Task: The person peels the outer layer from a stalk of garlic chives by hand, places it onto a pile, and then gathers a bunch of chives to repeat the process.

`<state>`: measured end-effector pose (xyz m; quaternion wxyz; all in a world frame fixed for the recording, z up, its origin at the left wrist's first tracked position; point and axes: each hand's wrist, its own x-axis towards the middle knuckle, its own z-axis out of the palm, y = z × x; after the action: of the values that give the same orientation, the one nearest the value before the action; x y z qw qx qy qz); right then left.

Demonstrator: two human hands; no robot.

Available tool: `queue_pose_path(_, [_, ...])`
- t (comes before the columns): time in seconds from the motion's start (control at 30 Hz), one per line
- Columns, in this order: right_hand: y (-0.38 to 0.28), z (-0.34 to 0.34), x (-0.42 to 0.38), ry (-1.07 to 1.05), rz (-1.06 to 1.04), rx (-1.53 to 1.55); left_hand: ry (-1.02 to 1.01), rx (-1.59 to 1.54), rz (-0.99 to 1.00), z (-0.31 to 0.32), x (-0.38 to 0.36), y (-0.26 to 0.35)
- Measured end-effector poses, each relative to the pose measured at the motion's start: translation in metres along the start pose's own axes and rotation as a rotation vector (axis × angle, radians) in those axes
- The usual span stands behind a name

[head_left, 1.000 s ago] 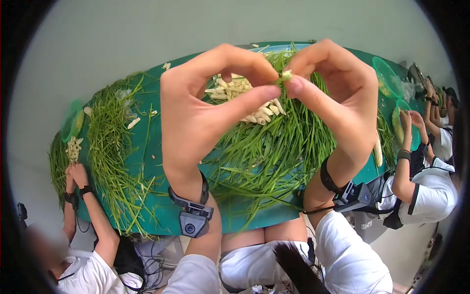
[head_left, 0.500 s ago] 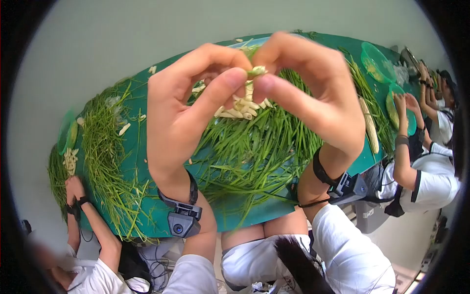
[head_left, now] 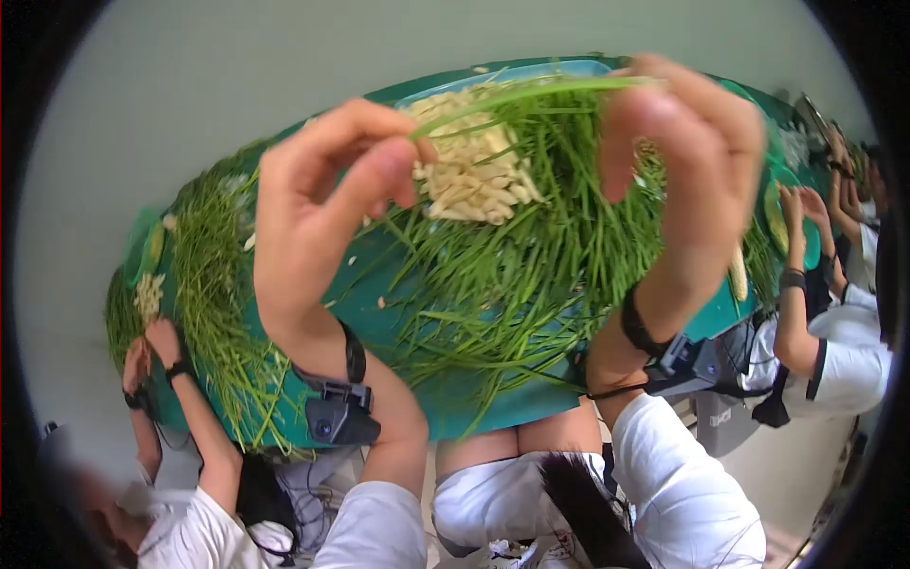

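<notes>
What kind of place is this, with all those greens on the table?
Probably a shared food-preparation workroom. A long green table is heaped with green stalks and a pile of pale peeled pieces. Other people in white shirts work alongside. The left hand and right hand stretch one green strand between them.

Bright green strand (head_left: 531, 92) up top, same green as the leafy heap (head_left: 531, 275) below, with a pale cream pile of peeled bits (head_left: 474, 175) in the middle. Deep teal-green surface (head_left: 455, 408), light blue tray rim (head_left: 531, 68). Black wrist straps (head_left: 353, 353), white sleeves with black trim (head_left: 848, 375) nearby.
</notes>
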<state>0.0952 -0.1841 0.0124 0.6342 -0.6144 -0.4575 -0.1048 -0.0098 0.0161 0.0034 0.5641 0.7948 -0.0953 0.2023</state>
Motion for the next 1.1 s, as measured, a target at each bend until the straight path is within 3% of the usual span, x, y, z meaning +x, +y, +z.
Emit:
queue_pose_path(0.13, [-0.004, -0.019, 0.0, -0.035, -0.04, -0.15, 0.196, 0.162, 0.058, -0.012, -0.007, -0.005])
queue_pose_path(0.2, [0.001, -0.027, 0.002, -0.051, -0.11, -0.138, 0.449, 0.181, 0.205, -0.02, -0.008, -0.011])
queue_pose_path(0.27, [0.008, -0.036, 0.002, -0.135, -0.086, -0.015, 0.588, 0.146, 0.287, -0.028, -0.006, -0.016])
queue_pose_path(0.3, [0.008, -0.044, 0.006, -0.278, -0.055, -0.046, 0.698, 0.049, 0.382, -0.032, -0.007, -0.014])
queue_pose_path(0.37, [0.011, -0.05, 0.008, -0.286, 0.018, -0.082, 0.804, -0.046, 0.495, -0.038, -0.013, -0.009])
queue_pose_path(0.47, [0.004, -0.036, 0.004, -0.278, 0.088, -0.205, 0.756, 0.124, 0.325, -0.048, -0.02, -0.011])
queue_pose_path(0.53, [0.0, -0.023, -0.001, -0.234, 0.26, -0.36, 0.723, 0.29, -0.004, -0.064, -0.018, -0.032])
queue_pose_path(0.57, [0.004, -0.027, 0.003, -0.455, 0.181, -0.205, 0.717, 0.419, -0.155, -0.067, -0.012, -0.047])
queue_pose_path(0.6, [-0.001, -0.016, 0.0, -0.468, 0.194, -0.201, 0.645, 0.41, -0.298, -0.084, -0.015, -0.077])
queue_pose_path(0.63, [-0.012, 0.004, -0.005, -0.475, 0.288, -0.316, 0.613, 0.741, -0.508, -0.089, -0.014, -0.103])
queue_pose_path(0.7, [-0.025, 0.017, -0.005, -0.561, 0.485, -0.446, 0.524, 0.98, -0.753, -0.097, -0.02, -0.146])
queue_pose_path(0.73, [-0.013, 0.013, -0.006, -0.57, 0.488, -0.432, 0.525, 0.989, -0.767, -0.096, -0.023, -0.142])
queue_pose_path(0.8, [0.021, -0.005, -0.008, -0.568, 0.579, -0.487, 0.258, 0.746, -0.806, -0.094, -0.023, -0.131])
queue_pose_path(1.0, [0.017, 0.004, -0.006, -0.609, 0.511, -0.414, 0.157, 0.583, -0.661, -0.086, -0.017, -0.14])
queue_pose_path(1.1, [0.018, 0.002, -0.005, -0.632, 0.502, -0.467, 0.184, 0.721, -0.846, -0.098, -0.02, -0.179])
